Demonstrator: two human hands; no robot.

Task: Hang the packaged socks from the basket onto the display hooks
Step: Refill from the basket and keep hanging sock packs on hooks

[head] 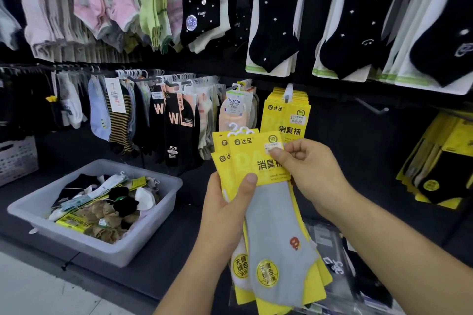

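Black display wall (345, 135): rows of carded socks on pegs, with black dotted pairs above and striped, pastel and black socks marked "W" (176, 120) at lower left. One bare metal hook (373, 107) juts out at right.

Translucent grey plastic basket (133, 250): on the low shelf at left, well apart from the hands. Contents: a loose heap of black, white and tan socks, several yellow-carded packs and white hangers.

Bundle of yellow-carded sock packs (276, 225): held in front of the wall, just below the hung yellow packs (286, 115) of the same kind. Long axis near upright. White plastic hangers (240, 132) point up; toes point down and slightly right. The front pack shows a grey ankle sock with a small red motif (294, 243).

Left hand (225, 207): wrapped round the bundle's left edge, thumb pressed flat on the front card.

Right hand (309, 169): thumb and forefinger pinch the front pack's upper right corner; remaining fingers curled.

Writing: the header card reads "达足" and "消臭袜". The round gold sticker (267, 273) at the toe reads "无骨缝合". A neighbouring peach pack (235, 107) reads "TuYaYa". The price label text is too small to read.
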